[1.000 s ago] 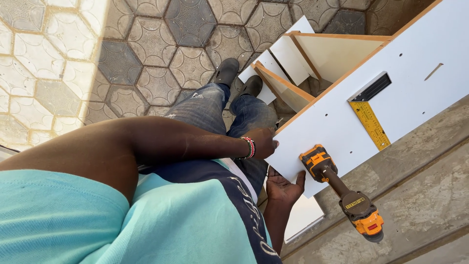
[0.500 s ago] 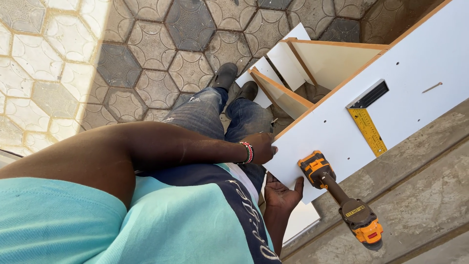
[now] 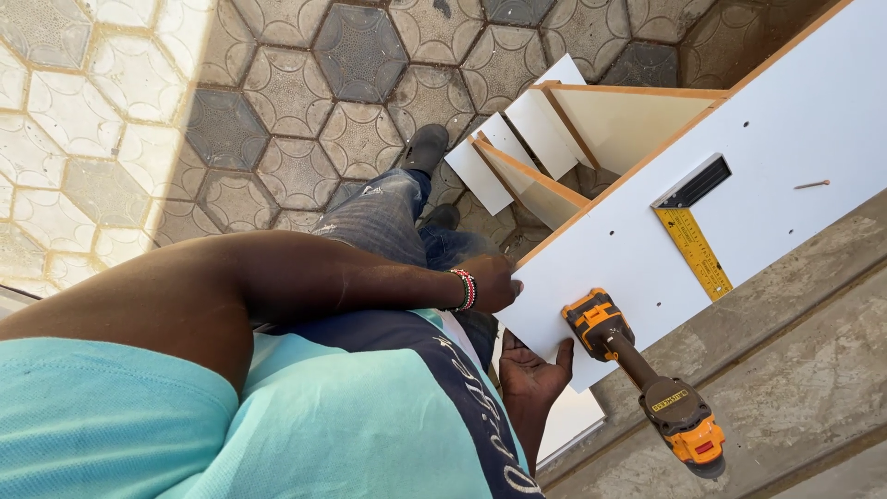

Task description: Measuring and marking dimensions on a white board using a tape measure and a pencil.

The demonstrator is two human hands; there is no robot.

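Head view looks down on a long white panel [image 3: 739,176] with orange-brown edging, running from 7 o'clock up to 1 o'clock. On it lies a yellow try square [image 3: 695,242] with a black stock at about 3 o'clock, and a single screw [image 3: 812,185] sits well apart from it toward 2 o'clock. A yellow-and-black cordless drill [image 3: 642,370] rests on the panel's near end at 5 o'clock, its battery hanging over a grey concrete ledge [image 3: 813,370]. Hexagonal paving stones [image 3: 277,111] cover the ground, with cabinet pieces [image 3: 554,139] at 12 o'clock. The left hand [image 3: 490,282], beaded band at the wrist, has a closed grip pressed to the panel's edge. The right hand [image 3: 536,374] cups the panel's corner from below, fingers narrowly curled, just beside the drill.
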